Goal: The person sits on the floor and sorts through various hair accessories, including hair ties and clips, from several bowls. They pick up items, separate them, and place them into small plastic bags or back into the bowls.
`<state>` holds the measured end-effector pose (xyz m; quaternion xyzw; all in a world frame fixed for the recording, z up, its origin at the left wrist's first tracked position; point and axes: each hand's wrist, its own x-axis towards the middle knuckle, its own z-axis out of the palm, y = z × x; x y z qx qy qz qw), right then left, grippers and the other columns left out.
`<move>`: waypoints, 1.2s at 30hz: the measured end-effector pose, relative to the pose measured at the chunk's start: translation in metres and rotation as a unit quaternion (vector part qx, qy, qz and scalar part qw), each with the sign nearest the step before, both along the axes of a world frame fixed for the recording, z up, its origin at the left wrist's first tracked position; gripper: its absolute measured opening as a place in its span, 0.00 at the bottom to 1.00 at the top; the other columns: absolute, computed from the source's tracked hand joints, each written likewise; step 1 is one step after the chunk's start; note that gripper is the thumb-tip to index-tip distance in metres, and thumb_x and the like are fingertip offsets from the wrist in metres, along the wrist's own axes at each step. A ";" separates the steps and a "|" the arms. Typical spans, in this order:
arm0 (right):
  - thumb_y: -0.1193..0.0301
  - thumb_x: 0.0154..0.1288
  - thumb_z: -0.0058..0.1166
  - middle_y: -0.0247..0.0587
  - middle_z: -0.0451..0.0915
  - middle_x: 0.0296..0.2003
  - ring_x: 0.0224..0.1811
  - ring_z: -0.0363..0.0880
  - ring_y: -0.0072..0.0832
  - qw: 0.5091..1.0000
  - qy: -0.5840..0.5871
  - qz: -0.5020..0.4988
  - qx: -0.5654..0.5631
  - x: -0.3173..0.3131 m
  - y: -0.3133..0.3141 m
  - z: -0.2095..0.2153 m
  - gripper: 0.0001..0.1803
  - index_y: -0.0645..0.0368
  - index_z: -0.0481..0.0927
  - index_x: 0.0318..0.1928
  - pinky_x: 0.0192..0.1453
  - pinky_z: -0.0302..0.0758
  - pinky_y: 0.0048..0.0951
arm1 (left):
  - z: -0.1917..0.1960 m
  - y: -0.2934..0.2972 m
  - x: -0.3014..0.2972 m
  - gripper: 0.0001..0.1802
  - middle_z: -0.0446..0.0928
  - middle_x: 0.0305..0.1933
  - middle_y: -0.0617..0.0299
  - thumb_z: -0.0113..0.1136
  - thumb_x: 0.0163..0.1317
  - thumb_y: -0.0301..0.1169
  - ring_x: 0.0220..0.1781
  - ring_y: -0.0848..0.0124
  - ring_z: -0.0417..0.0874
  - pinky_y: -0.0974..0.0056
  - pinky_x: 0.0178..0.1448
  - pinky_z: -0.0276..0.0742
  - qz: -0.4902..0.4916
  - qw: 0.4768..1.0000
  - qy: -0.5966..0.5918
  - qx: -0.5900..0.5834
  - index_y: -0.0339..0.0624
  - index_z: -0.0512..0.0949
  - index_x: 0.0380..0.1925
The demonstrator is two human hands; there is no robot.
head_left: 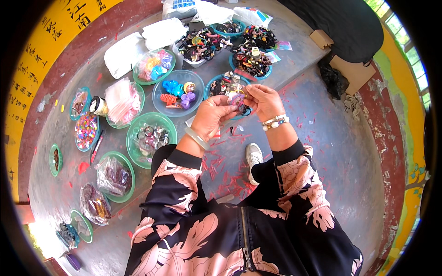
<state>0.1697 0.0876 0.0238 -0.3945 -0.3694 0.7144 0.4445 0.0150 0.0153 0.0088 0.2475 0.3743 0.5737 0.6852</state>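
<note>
We are sitting over a grey concrete floor point(331, 152) that is carrying everything here. At ten o'clock a clear round plastic bowl of blue, orange and purple hair claws point(178, 92) is lying beside a green round plastic bowl of pastel clips point(154, 66). At nine o'clock a green bowl of clear packets point(124, 104) and a small bowl of bright mixed beads point(86, 131) are resting. At eight o'clock a green bowl with a bagged dark bundle point(115, 175) is sitting. White plastic bags point(124, 53) are lying at eleven o'clock. Red scraps point(228, 177) are littering the centre, and a brown cardboard box point(354, 73) is standing at two o'clock.
</note>
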 end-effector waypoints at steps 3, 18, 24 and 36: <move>0.74 0.59 0.54 0.39 0.79 0.30 0.29 0.78 0.24 1.000 0.006 -0.001 0.012 0.001 -0.001 0.004 0.07 0.66 0.77 0.35 0.33 0.79 0.22 | -0.002 0.000 0.000 0.15 0.77 0.40 0.62 0.58 0.53 0.21 0.39 0.74 0.80 0.75 0.36 0.78 -0.020 1.000 0.005 0.021 0.36 0.73 0.43; 0.73 0.58 0.55 0.38 0.80 0.31 0.31 0.79 0.21 0.976 -0.146 0.092 0.137 -0.004 -0.014 0.008 0.09 0.67 0.80 0.36 0.32 0.77 0.18 | 0.005 0.002 -0.011 0.12 0.78 0.42 0.58 0.55 0.58 0.25 0.41 0.77 0.79 0.80 0.33 0.76 0.012 0.998 -0.012 0.056 0.34 0.76 0.42; 0.70 0.59 0.54 0.38 0.80 0.29 0.27 0.78 0.21 0.982 -0.156 0.051 0.095 -0.002 -0.014 0.015 0.10 0.64 0.79 0.37 0.31 0.75 0.19 | 0.009 0.001 -0.009 0.10 0.77 0.42 0.54 0.51 0.61 0.24 0.42 0.73 0.79 0.77 0.43 0.78 0.043 0.995 -0.053 0.067 0.30 0.75 0.41; 0.72 0.55 0.59 0.37 0.80 0.32 0.32 0.77 0.20 0.982 -0.097 0.061 0.150 -0.005 -0.011 0.014 0.12 0.67 0.78 0.38 0.36 0.72 0.18 | -0.001 0.005 -0.016 0.10 0.77 0.42 0.49 0.49 0.61 0.23 0.45 0.65 0.79 0.72 0.51 0.77 0.063 0.991 -0.104 0.063 0.25 0.74 0.38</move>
